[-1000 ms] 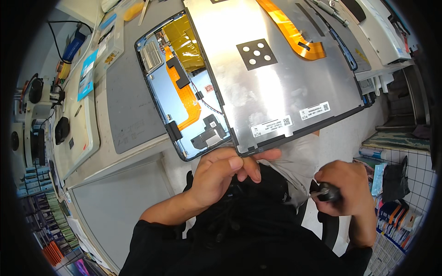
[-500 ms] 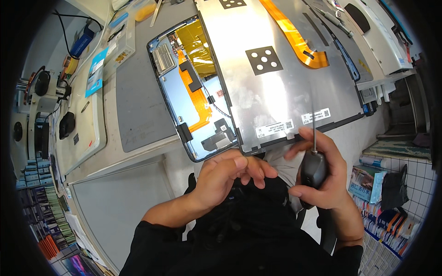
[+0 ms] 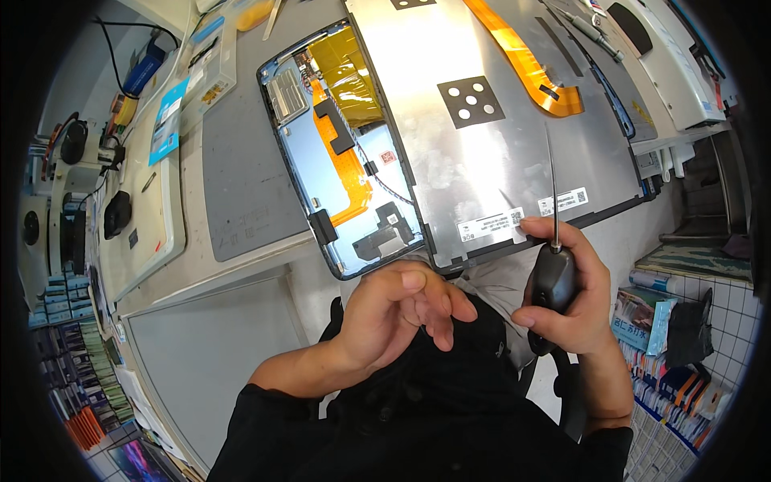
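Observation:
My right hand (image 3: 577,297) is closed round the dark body of a hand tool (image 3: 553,281) with a long thin metal shaft. The shaft points away from me, over the lower edge of a silver metal-backed display panel (image 3: 506,161). My left hand (image 3: 397,309) is turned palm up with its fingers loosely bent and apart, and nothing shows in it. It is just below the near edge of an opened blue tablet housing (image 3: 301,169). An orange flex cable (image 3: 347,173) runs down inside the housing. The panel overlaps the housing's right side and carries a wide orange ribbon cable (image 3: 526,64).
A grey mat (image 3: 241,169) lies on the bench under the tablet. A clear plastic box (image 3: 215,72) and a pale tray (image 3: 144,217) are on the left. At the upper right are a slim screwdriver (image 3: 590,34) and a white device (image 3: 666,72).
My left hand's fingers have loosened and the palm has turned further up. My right hand has shifted slightly right with the tool. The whole tablet sits slightly further right in the picture.

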A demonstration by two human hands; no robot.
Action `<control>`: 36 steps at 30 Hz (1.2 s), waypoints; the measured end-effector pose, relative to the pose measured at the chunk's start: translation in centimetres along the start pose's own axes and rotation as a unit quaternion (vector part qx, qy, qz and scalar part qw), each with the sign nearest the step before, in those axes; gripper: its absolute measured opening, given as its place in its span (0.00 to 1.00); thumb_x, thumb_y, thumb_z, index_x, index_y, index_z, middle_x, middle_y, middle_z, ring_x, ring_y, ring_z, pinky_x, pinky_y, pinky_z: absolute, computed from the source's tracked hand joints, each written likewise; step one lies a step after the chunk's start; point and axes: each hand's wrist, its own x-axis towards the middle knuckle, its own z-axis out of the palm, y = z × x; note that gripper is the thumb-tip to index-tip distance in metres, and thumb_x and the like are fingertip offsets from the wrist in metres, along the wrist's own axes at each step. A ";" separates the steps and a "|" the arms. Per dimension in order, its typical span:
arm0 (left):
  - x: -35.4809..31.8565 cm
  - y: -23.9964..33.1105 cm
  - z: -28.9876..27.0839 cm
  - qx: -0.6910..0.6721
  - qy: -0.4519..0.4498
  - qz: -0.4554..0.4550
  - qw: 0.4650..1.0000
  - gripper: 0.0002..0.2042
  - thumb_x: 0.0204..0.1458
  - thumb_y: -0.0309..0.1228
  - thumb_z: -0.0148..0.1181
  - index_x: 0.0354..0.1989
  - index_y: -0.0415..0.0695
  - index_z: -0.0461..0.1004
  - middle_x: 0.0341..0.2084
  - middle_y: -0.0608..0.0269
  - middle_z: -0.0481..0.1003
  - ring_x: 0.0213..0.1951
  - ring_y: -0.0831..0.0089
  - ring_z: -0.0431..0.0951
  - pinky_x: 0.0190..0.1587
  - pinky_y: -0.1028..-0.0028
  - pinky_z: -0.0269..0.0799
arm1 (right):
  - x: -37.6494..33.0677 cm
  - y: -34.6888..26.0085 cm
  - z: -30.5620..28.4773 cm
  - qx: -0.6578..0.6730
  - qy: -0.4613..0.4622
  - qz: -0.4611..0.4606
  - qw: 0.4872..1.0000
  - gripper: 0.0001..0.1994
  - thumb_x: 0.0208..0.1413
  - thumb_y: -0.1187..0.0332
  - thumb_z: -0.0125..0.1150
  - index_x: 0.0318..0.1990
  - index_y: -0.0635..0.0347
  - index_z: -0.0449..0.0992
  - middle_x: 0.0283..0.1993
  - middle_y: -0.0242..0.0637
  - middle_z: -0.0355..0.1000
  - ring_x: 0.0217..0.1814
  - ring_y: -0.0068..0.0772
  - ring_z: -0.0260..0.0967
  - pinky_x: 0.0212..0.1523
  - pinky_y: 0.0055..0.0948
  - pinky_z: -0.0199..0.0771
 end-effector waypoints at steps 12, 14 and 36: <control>2.4 -2.7 -4.5 0.329 -0.083 -0.121 0.933 0.12 0.59 0.26 0.49 0.45 0.33 0.76 0.39 0.45 0.78 0.36 0.65 0.81 0.40 0.73 0.74 | -2.4 -1.4 -2.2 -0.087 -0.141 -0.016 0.986 0.39 0.40 0.68 0.75 0.63 0.59 0.62 0.45 0.40 0.74 0.43 0.32 0.75 0.45 0.27 0.74; 4.8 -4.1 -5.5 0.352 -0.061 -0.180 0.916 0.12 0.58 0.29 0.53 0.45 0.35 0.77 0.36 0.55 0.80 0.37 0.72 0.80 0.42 0.77 0.73 | -3.8 -1.4 -2.5 -0.085 -0.178 -0.004 0.980 0.36 0.44 0.63 0.72 0.63 0.53 0.64 0.46 0.35 0.75 0.40 0.32 0.76 0.39 0.27 0.75; 8.0 -3.7 -9.7 0.661 -0.184 -0.196 0.700 0.29 0.60 0.49 0.48 0.64 0.42 0.59 0.65 0.50 0.56 0.62 0.63 0.63 0.63 0.61 0.58 | -7.3 3.8 -4.2 0.113 -0.064 -0.052 0.990 0.27 0.43 0.79 0.68 0.54 0.64 0.68 0.44 0.43 0.71 0.31 0.22 0.71 0.33 0.22 0.71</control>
